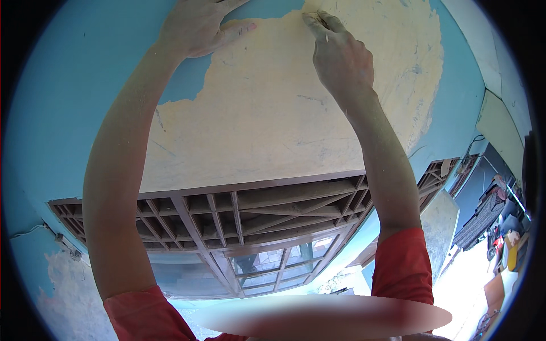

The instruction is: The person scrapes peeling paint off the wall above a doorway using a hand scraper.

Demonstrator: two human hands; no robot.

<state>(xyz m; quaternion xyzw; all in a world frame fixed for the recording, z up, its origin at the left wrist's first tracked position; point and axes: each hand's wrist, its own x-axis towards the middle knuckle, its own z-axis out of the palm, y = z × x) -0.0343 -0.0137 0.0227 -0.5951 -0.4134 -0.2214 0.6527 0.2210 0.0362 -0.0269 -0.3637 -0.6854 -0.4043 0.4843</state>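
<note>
Both arms reach up to a wall with blue paint [91,91] around a large cream patch [267,113] where the blue coat is gone. My left hand [196,25] lies against the blue paint with thumb and fingers spread, part of it cut off by the top edge of the view. My right hand [344,59] is closed, its fingertips pressed to the wall by the ragged upper border between cream and blue. Something small and dark shows between those fingers, but I cannot make out what it is. Thin scratches and grey smudges mark the cream patch.
Below the patch runs a brown wooden vent grille [222,213] above a paned window [284,264]. A second grille [438,176] and cables [472,148] are at the right. Clothes [483,216] hang beyond, near cluttered goods. Worn plaster [74,290] shows at lower left.
</note>
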